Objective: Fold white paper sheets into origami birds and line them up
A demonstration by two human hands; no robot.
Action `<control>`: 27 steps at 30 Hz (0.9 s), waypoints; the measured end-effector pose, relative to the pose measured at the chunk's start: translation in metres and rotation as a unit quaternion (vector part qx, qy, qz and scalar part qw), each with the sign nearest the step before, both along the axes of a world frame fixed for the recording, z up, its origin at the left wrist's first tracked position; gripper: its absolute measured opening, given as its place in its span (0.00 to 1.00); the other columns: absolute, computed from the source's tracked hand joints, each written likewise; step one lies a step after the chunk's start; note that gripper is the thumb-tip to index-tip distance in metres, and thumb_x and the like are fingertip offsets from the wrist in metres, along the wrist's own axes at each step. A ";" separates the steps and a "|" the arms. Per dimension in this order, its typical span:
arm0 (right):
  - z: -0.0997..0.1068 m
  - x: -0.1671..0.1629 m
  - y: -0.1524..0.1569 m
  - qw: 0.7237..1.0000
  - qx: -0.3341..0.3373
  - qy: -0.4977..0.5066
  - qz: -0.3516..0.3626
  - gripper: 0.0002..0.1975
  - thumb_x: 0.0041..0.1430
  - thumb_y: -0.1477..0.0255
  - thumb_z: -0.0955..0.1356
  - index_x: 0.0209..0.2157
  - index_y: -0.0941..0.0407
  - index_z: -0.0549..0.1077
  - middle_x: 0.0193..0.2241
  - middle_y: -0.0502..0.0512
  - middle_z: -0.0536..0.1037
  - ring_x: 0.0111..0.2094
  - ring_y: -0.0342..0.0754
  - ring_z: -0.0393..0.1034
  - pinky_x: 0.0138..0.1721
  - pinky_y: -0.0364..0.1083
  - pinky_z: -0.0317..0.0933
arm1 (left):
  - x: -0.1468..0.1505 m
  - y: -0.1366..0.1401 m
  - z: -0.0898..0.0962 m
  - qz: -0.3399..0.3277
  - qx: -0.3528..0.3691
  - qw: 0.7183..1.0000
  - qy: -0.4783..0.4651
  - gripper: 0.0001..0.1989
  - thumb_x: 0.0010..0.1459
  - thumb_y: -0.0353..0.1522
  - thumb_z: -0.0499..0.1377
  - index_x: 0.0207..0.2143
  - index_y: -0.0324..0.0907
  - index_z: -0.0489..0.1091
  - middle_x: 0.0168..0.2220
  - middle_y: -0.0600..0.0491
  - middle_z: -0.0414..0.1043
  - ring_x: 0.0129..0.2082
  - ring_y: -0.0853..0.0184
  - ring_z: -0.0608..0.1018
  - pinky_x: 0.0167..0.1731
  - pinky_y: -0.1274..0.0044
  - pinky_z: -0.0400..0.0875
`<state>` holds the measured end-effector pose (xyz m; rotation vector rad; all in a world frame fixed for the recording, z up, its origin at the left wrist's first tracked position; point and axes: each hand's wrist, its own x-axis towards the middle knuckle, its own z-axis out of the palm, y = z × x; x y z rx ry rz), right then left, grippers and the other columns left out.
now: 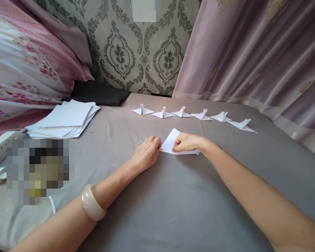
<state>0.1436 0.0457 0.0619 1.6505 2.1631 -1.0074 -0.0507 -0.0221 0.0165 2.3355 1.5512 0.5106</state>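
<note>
A small folded sheet of white paper (170,141) lies on the grey cloth in front of me, one corner pointing away and a narrow folded edge along its near side. At its left corner, my left hand (148,151) is closed with fingertips pinched on the paper. My right hand (188,141) reaches over the right part, its fingers curled and pressed onto the paper near the middle, hiding some of it. Beyond my hands stands a row of several folded white paper birds (183,112), wings spread flat.
A stack of white paper sheets (65,117) lies at the left, in front of a folded black cloth (99,92). A white power strip (5,145) and a blurred-out object (39,171) are nearer left. Curtains (241,52) hang at the right, patterned wallpaper (144,45) behind.
</note>
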 end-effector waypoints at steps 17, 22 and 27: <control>0.028 0.051 -0.023 0.990 0.048 0.102 0.089 0.21 0.48 0.61 0.69 0.44 0.55 0.75 0.35 0.53 0.74 0.34 0.47 0.66 0.32 0.43 0.56 | 0.020 -0.026 0.013 -0.151 0.089 0.970 0.168 0.18 0.67 0.35 0.42 0.45 0.37 0.69 0.39 0.46 0.68 0.38 0.60 0.70 0.37 0.70 0.70; 0.018 0.061 -0.034 0.980 0.159 0.096 0.067 0.10 0.56 0.65 0.63 0.33 0.54 0.74 0.37 0.52 0.73 0.34 0.46 0.66 0.36 0.44 0.56 | 0.017 -0.022 0.007 -0.163 0.117 0.966 0.164 0.20 0.67 0.36 0.43 0.55 0.39 0.65 0.41 0.45 0.66 0.38 0.60 0.69 0.40 0.69 0.69; 0.021 0.045 -0.035 0.957 0.216 0.120 0.149 0.10 0.59 0.70 0.62 0.35 0.54 0.74 0.39 0.53 0.73 0.40 0.48 0.66 0.46 0.48 0.54 | 0.015 -0.021 0.003 -0.170 0.131 0.967 0.135 0.20 0.67 0.37 0.44 0.56 0.42 0.64 0.42 0.44 0.66 0.38 0.60 0.69 0.42 0.66 0.69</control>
